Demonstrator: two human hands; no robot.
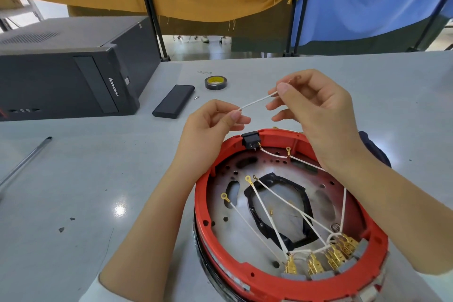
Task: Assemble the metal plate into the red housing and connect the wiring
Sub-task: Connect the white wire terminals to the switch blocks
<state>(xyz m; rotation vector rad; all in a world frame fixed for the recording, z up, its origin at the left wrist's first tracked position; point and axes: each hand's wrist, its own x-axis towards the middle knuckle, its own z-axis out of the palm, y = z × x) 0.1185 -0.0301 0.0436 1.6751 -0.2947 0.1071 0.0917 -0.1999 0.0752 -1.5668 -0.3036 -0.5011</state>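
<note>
The round red housing (267,282) sits on the grey table near me, with the perforated metal plate (220,211) lying inside it. Several white wires (267,216) with gold ring terminals run across the plate to gold spade connectors (316,265) at the near rim. A black switch (250,139) sits at the far rim. Above the housing my left hand (210,127) pinches one end of a short white wire (257,101), and my right hand (316,110) pinches its other end, holding it stretched between them.
A black computer tower (61,68) lies at the left. A black flat case (173,104), a roll of black tape (215,82) and a small screw (196,97) lie beyond the hands. A pen (27,159) lies at the left.
</note>
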